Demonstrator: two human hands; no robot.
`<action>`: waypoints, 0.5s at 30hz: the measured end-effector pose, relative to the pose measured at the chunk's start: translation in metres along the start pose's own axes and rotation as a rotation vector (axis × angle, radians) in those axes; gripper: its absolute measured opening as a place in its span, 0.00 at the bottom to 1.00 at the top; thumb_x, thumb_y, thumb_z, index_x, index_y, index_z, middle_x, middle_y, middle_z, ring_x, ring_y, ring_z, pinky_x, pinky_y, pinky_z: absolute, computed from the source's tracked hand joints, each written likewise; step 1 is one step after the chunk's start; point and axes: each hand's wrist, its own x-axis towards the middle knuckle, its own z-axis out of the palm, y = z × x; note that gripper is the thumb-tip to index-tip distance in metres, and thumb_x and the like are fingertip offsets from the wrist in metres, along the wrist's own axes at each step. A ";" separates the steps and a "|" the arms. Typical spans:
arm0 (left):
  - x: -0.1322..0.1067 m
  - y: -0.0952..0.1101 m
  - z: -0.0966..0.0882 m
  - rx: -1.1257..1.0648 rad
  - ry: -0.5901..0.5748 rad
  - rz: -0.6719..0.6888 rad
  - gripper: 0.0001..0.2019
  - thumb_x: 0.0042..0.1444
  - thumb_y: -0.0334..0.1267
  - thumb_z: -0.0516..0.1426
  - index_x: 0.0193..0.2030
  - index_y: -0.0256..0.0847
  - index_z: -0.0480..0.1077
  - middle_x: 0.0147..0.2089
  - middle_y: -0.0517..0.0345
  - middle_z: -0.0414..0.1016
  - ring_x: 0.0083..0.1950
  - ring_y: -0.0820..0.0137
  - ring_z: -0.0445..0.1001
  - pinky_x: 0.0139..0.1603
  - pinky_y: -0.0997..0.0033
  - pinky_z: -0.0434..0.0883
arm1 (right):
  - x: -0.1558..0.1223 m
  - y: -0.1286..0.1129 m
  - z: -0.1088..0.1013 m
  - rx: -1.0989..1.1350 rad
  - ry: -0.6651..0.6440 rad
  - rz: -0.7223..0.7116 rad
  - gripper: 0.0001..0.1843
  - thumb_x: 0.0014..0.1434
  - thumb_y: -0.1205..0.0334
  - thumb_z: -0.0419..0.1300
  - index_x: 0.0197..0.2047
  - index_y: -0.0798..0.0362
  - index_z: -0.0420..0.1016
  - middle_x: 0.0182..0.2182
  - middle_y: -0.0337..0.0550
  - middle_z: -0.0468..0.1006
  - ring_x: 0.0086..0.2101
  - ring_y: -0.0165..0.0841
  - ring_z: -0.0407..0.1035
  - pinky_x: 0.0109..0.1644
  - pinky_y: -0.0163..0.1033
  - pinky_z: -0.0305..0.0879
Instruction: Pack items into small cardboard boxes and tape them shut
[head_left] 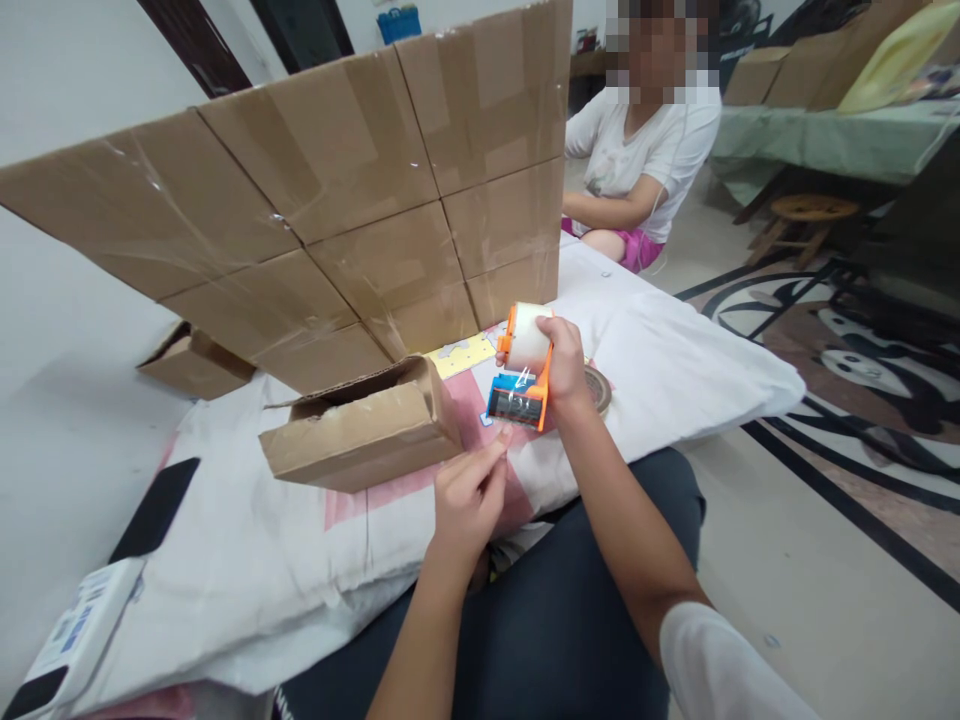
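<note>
My right hand (566, 365) is closed around an orange tape dispenser (544, 400) and holds it above the bed-like white surface. The dispenser carries a wide roll of clear tape (527, 338), with a blue part and a black roller below. From underneath, my left hand (471, 495) reaches up with its index fingertip at the dispenser's lower edge. Its other fingers are curled in, and whatever they may pinch is too small to make out. Just left of the hands, a small brown cardboard box (367, 440) lies with its top side partly open.
A tall wall of taped cardboard boxes (375, 170) stands behind the small box. Beneath the dispenser lies a tape roll (598, 390) on the white cover (660, 340). Another person (637, 160) sits beyond at the right. A phone-like black object (155, 508) lies at left.
</note>
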 end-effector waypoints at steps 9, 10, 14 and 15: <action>-0.003 -0.004 0.003 0.131 0.051 0.165 0.23 0.62 0.23 0.54 0.63 0.39 0.70 0.26 0.59 0.75 0.27 0.73 0.71 0.34 0.72 0.68 | -0.001 0.002 0.004 0.004 0.035 0.042 0.11 0.50 0.57 0.61 0.34 0.50 0.64 0.32 0.38 0.69 0.29 0.33 0.73 0.29 0.40 0.77; -0.003 -0.004 0.003 0.128 0.057 0.167 0.23 0.62 0.24 0.54 0.64 0.39 0.70 0.27 0.58 0.76 0.28 0.73 0.71 0.34 0.72 0.68 | -0.001 0.003 0.004 0.000 0.043 0.040 0.11 0.50 0.57 0.61 0.34 0.50 0.64 0.32 0.38 0.69 0.29 0.33 0.73 0.29 0.40 0.77; -0.005 -0.006 0.004 0.166 0.040 0.163 0.23 0.63 0.25 0.53 0.64 0.40 0.69 0.27 0.57 0.76 0.28 0.73 0.71 0.35 0.72 0.69 | 0.000 0.002 0.004 -0.003 0.059 0.043 0.12 0.48 0.56 0.61 0.34 0.51 0.65 0.34 0.39 0.70 0.30 0.33 0.74 0.29 0.40 0.78; -0.005 -0.005 0.004 0.180 0.033 0.163 0.23 0.63 0.26 0.53 0.65 0.40 0.69 0.27 0.57 0.76 0.28 0.73 0.71 0.35 0.72 0.69 | 0.001 0.002 0.003 0.000 0.058 0.046 0.12 0.48 0.56 0.61 0.34 0.51 0.65 0.34 0.39 0.70 0.30 0.34 0.74 0.29 0.40 0.78</action>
